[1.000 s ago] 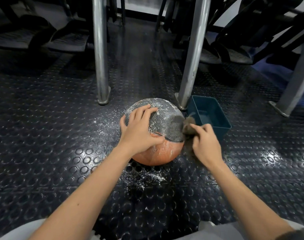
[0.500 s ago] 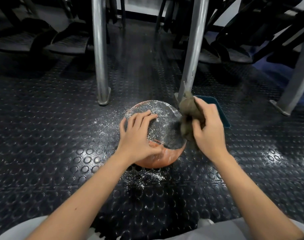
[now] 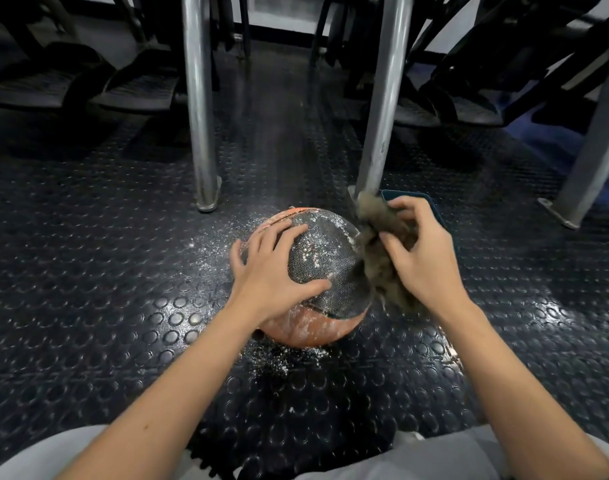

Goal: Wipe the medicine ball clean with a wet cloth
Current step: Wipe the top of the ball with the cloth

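The ball (image 3: 325,268) is set on the studded floor (image 3: 123,271), with two steel posts (image 3: 199,116) standing beyond it at its 11 and 1 o'clock. It is steadied by the left hand (image 3: 271,275), which is laid over its 9 o'clock side with the fingers spread apart and flat on the skin, the thumb stretched along the lower edge of the dark panel. This is judged to be a brace, so that a round thing is not rolled away under the rubbing. The cloth (image 3: 379,251) is bunched in the right hand (image 3: 424,258), whose fingers are curled and clamped on it, and it is held at the ball's 3 o'clock flank. Whether it is pressed on or only brushing cannot be told, since the cloth is blurred. A teal tub (image 3: 434,206) is seen at the ball's 2 o'clock, mostly hidden behind the right hand. It is taken to be placed there so that the cloth can be wetted within easy reach, though its contents are not shown. The ball is covered on top by a dark, finely textured panel, with orange showing at 12 and 6 o'clock. White powder is speckled across the dark panel and smeared over the orange part, and more powder (image 3: 213,247) is scattered on the floor at 10 and 6 o'clock. From this dusting the wiping is judged to be barely begun.
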`<action>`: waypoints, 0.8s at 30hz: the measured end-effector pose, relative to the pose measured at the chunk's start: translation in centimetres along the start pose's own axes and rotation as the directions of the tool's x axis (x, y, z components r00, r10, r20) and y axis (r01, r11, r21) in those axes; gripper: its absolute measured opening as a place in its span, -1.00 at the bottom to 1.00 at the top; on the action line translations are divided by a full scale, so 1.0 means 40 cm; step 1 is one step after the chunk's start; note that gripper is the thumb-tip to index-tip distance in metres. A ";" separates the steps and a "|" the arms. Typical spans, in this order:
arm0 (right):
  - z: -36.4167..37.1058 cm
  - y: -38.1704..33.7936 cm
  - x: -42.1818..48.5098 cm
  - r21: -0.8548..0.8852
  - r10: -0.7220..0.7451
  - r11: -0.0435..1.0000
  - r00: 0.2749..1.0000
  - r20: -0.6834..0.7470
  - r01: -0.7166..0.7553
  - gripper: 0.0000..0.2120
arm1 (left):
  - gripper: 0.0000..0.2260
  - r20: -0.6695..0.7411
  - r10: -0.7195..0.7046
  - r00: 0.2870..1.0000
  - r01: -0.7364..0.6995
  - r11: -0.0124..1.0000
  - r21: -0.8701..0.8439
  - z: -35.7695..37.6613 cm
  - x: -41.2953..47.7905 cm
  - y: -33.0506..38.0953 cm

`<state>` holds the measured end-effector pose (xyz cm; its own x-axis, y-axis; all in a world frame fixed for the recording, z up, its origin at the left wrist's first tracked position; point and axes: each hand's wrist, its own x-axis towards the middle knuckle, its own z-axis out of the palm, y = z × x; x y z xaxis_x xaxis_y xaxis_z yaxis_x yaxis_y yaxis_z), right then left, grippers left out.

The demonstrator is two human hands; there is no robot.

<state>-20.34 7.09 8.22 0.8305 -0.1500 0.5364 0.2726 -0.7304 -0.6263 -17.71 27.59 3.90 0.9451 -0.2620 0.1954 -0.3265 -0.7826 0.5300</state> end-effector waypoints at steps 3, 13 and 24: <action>0.032 0.019 -0.029 -0.086 -0.227 0.968 0.970 0.092 0.234 -0.69 | -0.22 0.000 -0.007 1.000 0.007 1.000 -0.025 -0.001 0.005 -0.005; 0.053 0.032 -0.050 -0.180 -0.271 0.945 0.962 0.032 0.273 -0.65 | -0.22 0.011 -0.003 1.000 0.003 1.000 -0.009 -0.003 -0.004 -0.003; 0.067 0.074 -0.049 -0.319 -0.066 0.939 0.979 0.192 0.126 -0.62 | -0.22 0.008 -0.009 1.000 0.009 1.000 -0.018 -0.005 -0.004 -0.003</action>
<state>-19.87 7.02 3.79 0.8888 0.0292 0.4574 0.2054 -0.9175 -0.3405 -17.81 27.85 3.97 0.9481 -0.2598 0.1836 -0.3181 -0.7748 0.5463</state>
